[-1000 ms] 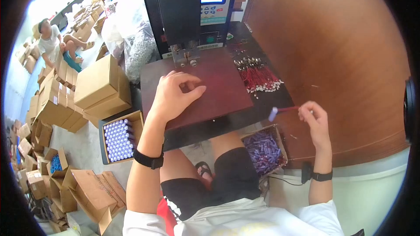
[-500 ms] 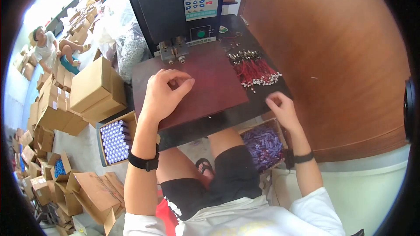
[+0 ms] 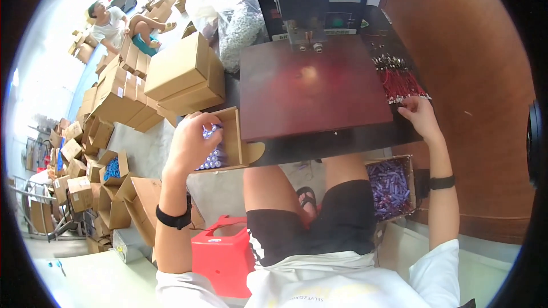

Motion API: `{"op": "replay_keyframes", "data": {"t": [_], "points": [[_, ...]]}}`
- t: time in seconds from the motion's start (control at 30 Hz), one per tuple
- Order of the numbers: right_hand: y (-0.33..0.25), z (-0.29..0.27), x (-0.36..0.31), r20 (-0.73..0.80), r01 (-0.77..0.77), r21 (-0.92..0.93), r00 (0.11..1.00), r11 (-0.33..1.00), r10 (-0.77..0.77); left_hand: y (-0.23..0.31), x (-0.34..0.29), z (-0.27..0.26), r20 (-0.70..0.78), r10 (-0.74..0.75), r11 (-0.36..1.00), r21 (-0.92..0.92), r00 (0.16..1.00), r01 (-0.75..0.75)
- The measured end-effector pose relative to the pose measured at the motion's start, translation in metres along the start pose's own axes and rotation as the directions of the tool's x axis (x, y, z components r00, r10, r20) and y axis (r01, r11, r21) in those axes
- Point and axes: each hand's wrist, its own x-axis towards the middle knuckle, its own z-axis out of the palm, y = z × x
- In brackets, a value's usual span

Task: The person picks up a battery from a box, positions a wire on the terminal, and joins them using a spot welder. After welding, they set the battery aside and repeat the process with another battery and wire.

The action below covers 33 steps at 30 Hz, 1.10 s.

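Note:
My left hand (image 3: 193, 140) is over the cardboard box of purple cylindrical battery cells (image 3: 212, 158) left of the table. Its fingers are curled, and a purple cell shows at the fingertips, partly hidden by them. On the table's right side, my right hand (image 3: 421, 117) has thumb and forefinger drawn together at the white plug ends of a row of red wire leads (image 3: 399, 80). Whether a lead is between those fingers is hidden. A dark red board (image 3: 314, 91) lies between the hands, in front of a black machine (image 3: 302, 0) with metal tips above its far edge.
A box of purple cells with leads (image 3: 391, 191) sits below the table's right edge, by my leg. Closed cartons (image 3: 185, 77) stand at the left, near a bag of small white parts (image 3: 242, 37). A red stool (image 3: 222, 256) is below. Another person (image 3: 111, 25) sits far left.
The view has turned left. My left hand has gone from above the red board to the box of cells. My right hand has moved forward to the plug ends of the leads.

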Motion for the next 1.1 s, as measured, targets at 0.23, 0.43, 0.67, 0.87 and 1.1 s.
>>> {"op": "replay_keyframes", "data": {"t": [0.23, 0.43, 0.67, 0.87, 1.1], "points": [[-0.009, -0.015, -0.003, -0.009, -0.016, 0.049, 1.000, 0.999, 0.017, -0.010, 0.002, 0.044, -0.241, -0.036, 0.950, 0.292, 0.970, 0.108], [-0.027, -0.040, -0.009, -0.180, 0.047, 0.196, 0.984, 0.979, -0.011, 0.000, 0.008, 0.043, -0.239, -0.019, 0.954, 0.287, 0.971, 0.090], [-0.086, -0.053, -0.016, 0.000, 0.163, 0.577, 0.980, 0.800, -0.200, 0.054, 0.042, 0.011, -0.324, -0.084, 0.872, -0.482, 0.942, -0.088], [-0.121, -0.017, -0.004, 0.114, 0.151, 0.673, 0.946, 0.725, -0.303, 0.114, 0.077, 0.043, -0.317, 0.032, 0.818, -0.537, 0.948, -0.207], [-0.115, 0.015, 0.003, 0.087, 0.159, 0.718, 0.945, 0.677, -0.314, 0.117, 0.081, 0.049, -0.314, 0.064, 0.927, -0.334, 0.947, -0.173]]}}
